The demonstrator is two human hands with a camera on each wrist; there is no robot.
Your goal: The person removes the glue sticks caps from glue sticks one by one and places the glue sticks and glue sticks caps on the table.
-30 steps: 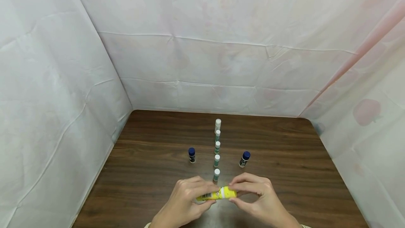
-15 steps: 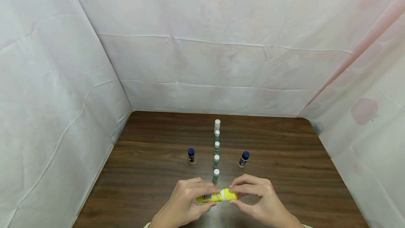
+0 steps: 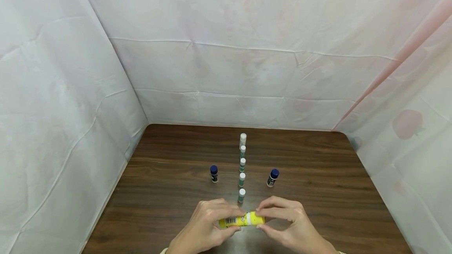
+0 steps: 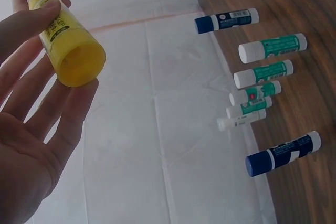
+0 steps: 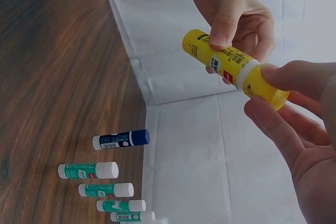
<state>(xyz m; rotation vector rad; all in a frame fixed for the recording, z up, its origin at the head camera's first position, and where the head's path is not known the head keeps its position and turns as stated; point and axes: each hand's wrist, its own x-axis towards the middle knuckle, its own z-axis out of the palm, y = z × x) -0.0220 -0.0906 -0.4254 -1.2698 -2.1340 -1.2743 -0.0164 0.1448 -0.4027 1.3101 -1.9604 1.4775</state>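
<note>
A yellow glue stick point(image 3: 234, 221) with a white band lies level between both hands, above the near part of the table. My left hand point(image 3: 208, 224) grips its body with thumb and fingers. At the other end, beyond the white band, my right hand point(image 3: 289, 220) pinches the yellow cap point(image 5: 273, 94) between thumb and fingers. The left wrist view shows the hollow round base point(image 4: 81, 64) of the glue stick near my left fingers. Just past the hands stands the nearest green glue stick point(image 3: 241, 195), white-capped and upright.
Several green glue sticks point(image 3: 241, 180) run in a line away from me, ending at an all-white one point(image 3: 243, 140). Blue-capped glue sticks stand left point(image 3: 214, 174) and right point(image 3: 272, 178) of the line. Pale cloth point(image 3: 226, 69) walls the brown wooden table point(image 3: 159, 191) at back and sides.
Both hands and the yellow glue stick have sunk very slightly in the head view. The grip looks the same, and the standing glue sticks have stayed in place.
</note>
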